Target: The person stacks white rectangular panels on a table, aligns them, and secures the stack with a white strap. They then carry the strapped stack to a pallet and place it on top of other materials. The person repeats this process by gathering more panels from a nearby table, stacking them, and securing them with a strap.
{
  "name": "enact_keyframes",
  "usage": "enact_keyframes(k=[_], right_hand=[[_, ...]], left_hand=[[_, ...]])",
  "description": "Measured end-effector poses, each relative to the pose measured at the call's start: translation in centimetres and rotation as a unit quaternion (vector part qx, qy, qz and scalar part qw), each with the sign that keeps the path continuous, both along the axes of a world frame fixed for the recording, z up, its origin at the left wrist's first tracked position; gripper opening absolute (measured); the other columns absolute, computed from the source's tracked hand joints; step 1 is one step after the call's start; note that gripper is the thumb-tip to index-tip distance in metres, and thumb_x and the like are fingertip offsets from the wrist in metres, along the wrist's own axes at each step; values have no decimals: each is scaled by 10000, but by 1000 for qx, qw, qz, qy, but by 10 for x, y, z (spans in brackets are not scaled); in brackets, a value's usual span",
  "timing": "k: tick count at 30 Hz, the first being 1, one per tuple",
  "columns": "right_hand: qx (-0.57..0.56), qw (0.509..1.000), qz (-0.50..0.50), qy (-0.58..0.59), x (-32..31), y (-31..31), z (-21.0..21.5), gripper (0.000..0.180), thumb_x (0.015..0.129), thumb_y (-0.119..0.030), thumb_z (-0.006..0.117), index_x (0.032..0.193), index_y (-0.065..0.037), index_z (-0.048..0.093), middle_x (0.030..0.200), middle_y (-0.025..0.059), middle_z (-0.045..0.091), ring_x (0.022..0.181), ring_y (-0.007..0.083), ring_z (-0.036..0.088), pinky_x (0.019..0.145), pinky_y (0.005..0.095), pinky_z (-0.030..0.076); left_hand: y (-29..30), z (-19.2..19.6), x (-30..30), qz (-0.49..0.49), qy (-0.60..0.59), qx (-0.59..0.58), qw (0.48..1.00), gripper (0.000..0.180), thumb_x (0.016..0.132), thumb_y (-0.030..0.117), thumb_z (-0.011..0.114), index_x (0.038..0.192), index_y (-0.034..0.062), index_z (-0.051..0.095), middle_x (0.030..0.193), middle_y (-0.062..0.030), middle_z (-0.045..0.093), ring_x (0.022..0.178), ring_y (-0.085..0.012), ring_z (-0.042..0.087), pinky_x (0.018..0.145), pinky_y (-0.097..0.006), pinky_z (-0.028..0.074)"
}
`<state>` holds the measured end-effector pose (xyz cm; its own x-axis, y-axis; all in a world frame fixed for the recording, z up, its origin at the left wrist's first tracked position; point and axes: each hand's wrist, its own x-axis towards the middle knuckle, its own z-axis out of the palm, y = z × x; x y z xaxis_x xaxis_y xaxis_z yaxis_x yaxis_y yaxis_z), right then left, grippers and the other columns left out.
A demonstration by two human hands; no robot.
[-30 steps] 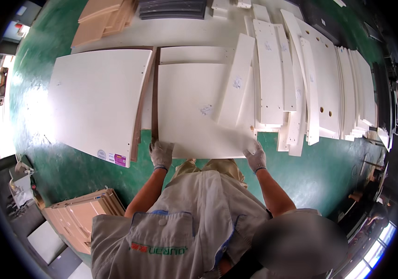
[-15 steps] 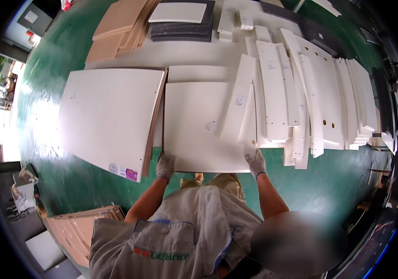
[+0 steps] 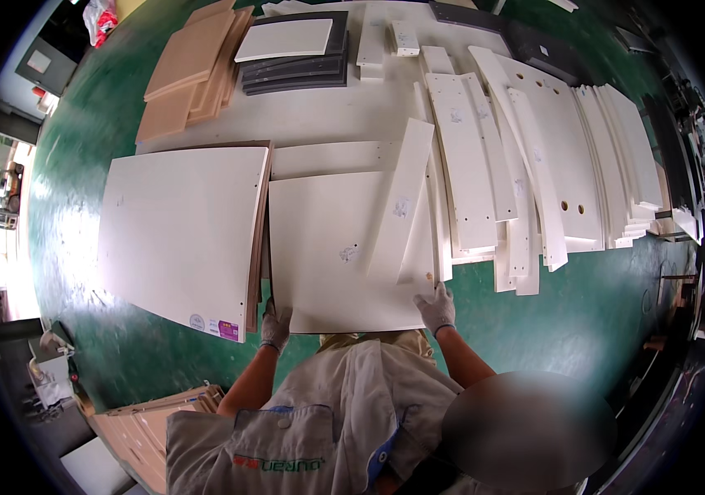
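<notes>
A large white panel [image 3: 328, 247] lies flat in front of me, its near edge close to my body. My left hand [image 3: 275, 324], in a pale work glove, grips the panel's near left corner. At the near right corner my gloved right hand [image 3: 435, 308] is closed on its edge. Fingers under the panel are hidden on both sides. A narrow white strip [image 3: 402, 202] rests slantwise across the panel's right part. Beyond its far edge another white board [image 3: 328, 158] shows.
At the left lies a stack topped by a white panel [image 3: 179, 231] with stickers. Long white strips [image 3: 468, 165] crowd the right side. Brown boards [image 3: 188, 58] and dark panels [image 3: 295, 73] are stacked at the back. Flat cardboard [image 3: 155, 429] stands at lower left above the green floor [image 3: 534, 313].
The view has turned a little. Both hands and the white panel, with the slanted strip on it, have shifted slightly toward me. Both hands keep their grip.
</notes>
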<state>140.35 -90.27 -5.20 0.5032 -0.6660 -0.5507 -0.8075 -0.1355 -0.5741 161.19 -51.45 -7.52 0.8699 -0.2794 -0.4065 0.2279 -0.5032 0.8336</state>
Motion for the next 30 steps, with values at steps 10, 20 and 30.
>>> enact_keyframes(k=[10, 20, 30], right_hand=[[-198, 974, 60, 89, 178, 0, 55, 1209, 773, -635, 790, 1593, 68, 247, 1642, 241, 315, 1497, 417, 314, 1248, 496, 228], [-309, 873, 367, 85, 305, -110, 36, 836, 716, -207, 718, 1515, -153, 475, 1449, 122, 509, 1320, 353, 486, 1101, 507, 400], [-252, 778, 565, -104, 439, -125, -4, 658, 817, -318, 734, 1437, -139, 602, 1467, 139, 563, 1403, 318, 469, 1182, 468, 346]], left_hand=[[0, -34, -63, 275, 72, 210, 935, 837, 920, 362, 754, 1578, 29, 356, 1462, -182, 556, 1295, -300, 575, 1054, -385, 489], [-35, -41, -57, 474, 280, -252, 796, 659, 935, 437, 747, 1483, 185, 481, 1378, -108, 583, 1185, -341, 619, 867, -608, 570], [-63, -39, -70, 521, 224, -318, 760, 657, 1014, 533, 619, 1500, 107, 497, 1451, -74, 583, 1313, -259, 577, 1058, -433, 505]])
